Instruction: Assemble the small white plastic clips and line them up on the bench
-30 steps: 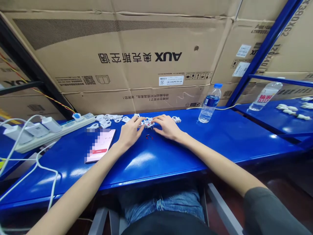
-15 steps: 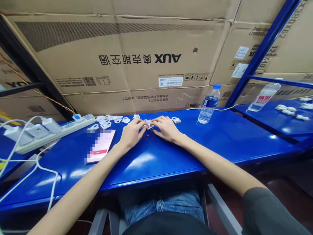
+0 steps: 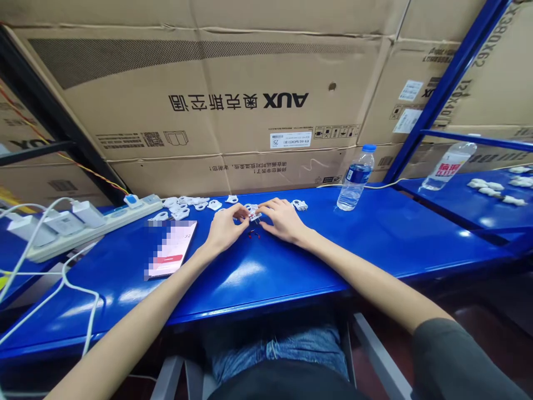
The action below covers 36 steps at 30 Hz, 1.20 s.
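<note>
Both hands meet over a small white plastic part (image 3: 252, 213) near the back of the blue table (image 3: 266, 266). My left hand (image 3: 225, 228) pinches its left side with curled fingers. My right hand (image 3: 283, 220) grips its right side, fingers bent over it. Small red and dark bits (image 3: 252, 235) lie on the table just below the part. More white plastic parts (image 3: 183, 205) lie in a loose row to the left, and one white clip (image 3: 300, 205) sits just right of my right hand.
A phone (image 3: 172, 249) lies left of my left hand. A white power strip (image 3: 89, 225) with chargers and cables sits at the far left. A water bottle (image 3: 356, 178) stands to the right. Cardboard boxes (image 3: 233, 100) wall the back. Another blue table (image 3: 470, 203) holds a bottle and white parts.
My left hand's fingers have curled in from a flatter reach to a pinch on the white part. The hands have drawn slightly closer together; nothing else has moved.
</note>
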### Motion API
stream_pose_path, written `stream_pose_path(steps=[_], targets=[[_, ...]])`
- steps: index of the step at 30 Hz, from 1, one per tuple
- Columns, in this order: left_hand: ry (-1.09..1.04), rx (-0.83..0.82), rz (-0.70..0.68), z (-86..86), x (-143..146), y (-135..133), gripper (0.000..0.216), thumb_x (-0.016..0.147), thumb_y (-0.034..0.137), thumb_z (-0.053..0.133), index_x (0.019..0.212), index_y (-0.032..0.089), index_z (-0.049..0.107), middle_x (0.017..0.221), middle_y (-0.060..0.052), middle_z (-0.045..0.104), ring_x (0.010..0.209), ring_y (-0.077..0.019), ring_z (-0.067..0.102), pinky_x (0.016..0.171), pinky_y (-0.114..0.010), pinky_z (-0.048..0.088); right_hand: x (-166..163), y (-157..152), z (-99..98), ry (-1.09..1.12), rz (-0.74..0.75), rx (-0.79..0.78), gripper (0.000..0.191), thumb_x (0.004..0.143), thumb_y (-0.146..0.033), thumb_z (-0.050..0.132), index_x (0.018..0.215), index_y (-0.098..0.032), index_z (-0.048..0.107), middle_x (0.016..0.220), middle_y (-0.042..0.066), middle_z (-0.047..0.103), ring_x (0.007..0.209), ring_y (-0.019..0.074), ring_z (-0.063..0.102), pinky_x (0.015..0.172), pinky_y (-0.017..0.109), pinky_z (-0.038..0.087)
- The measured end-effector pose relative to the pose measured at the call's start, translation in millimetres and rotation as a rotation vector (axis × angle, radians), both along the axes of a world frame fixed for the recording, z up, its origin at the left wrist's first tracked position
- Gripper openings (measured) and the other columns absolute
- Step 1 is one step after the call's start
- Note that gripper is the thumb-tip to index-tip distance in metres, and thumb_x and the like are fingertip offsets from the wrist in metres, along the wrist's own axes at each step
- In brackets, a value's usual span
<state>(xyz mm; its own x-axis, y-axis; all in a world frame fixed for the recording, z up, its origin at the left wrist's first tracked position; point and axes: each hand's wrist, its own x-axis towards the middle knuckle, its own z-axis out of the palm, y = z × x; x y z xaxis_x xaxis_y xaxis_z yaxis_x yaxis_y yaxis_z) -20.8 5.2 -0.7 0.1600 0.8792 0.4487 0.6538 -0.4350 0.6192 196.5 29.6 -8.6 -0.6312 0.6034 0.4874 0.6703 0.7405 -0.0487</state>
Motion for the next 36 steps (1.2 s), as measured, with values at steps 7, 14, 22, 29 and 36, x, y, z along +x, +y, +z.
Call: stream_pose_path(steps=[7,14,22,29,36], targets=[[-0.075,0.034,0.058,6.4,2.3,-2.3,0.010,0.082,0.029,0.065,0.087,0.021,0.068,0.088,-0.003,0.077,0.082,-0.0202,0.072,0.081,-0.034,0.057,1.8,2.5,-2.3,0.047,0.016,0.024,0.029,0.100,-0.027,0.065,0.127,-0.017,0.070,0.136,0.012,0.071,0.124,0.0291,0.059,0.101,0.046,0.046],[-0.059,0.007,0.075,9.4,2.7,-4.2,0.012,0.081,0.032,0.065,0.085,0.022,0.070,0.087,-0.003,0.077,0.080,-0.0197,0.070,0.081,-0.033,0.057,0.4,1.1,-0.8,0.054,0.022,0.023,0.028,0.100,-0.027,0.064,0.126,-0.019,0.069,0.137,0.012,0.070,0.124,0.0285,0.058,0.101,0.044,0.045],[-0.015,0.000,0.090,9.3,1.6,-3.9,0.014,0.081,0.034,0.063,0.083,0.022,0.069,0.087,-0.003,0.077,0.073,-0.0187,0.067,0.074,-0.031,0.053,0.5,0.9,-1.5,0.056,0.044,0.019,0.029,0.101,-0.027,0.064,0.128,-0.018,0.068,0.138,0.012,0.070,0.124,0.0293,0.058,0.102,0.045,0.044],[0.047,0.019,0.095,6.9,-0.9,-3.7,0.015,0.084,0.035,0.061,0.085,0.023,0.070,0.089,-0.002,0.078,0.075,-0.0190,0.068,0.074,-0.031,0.052,-0.5,-0.7,0.9,0.041,0.059,0.019,0.027,0.102,-0.027,0.062,0.127,-0.019,0.069,0.136,0.011,0.071,0.123,0.0287,0.059,0.100,0.045,0.043],[0.079,0.048,0.106,6.5,-0.3,-4.7,0.018,0.087,0.039,0.061,0.083,0.023,0.070,0.087,-0.002,0.078,0.077,-0.0203,0.069,0.074,-0.031,0.051,-0.6,-2.0,2.1,0.040,0.078,0.029,0.027,0.103,-0.027,0.061,0.127,-0.019,0.069,0.136,0.011,0.071,0.122,0.0282,0.060,0.100,0.045,0.043]])
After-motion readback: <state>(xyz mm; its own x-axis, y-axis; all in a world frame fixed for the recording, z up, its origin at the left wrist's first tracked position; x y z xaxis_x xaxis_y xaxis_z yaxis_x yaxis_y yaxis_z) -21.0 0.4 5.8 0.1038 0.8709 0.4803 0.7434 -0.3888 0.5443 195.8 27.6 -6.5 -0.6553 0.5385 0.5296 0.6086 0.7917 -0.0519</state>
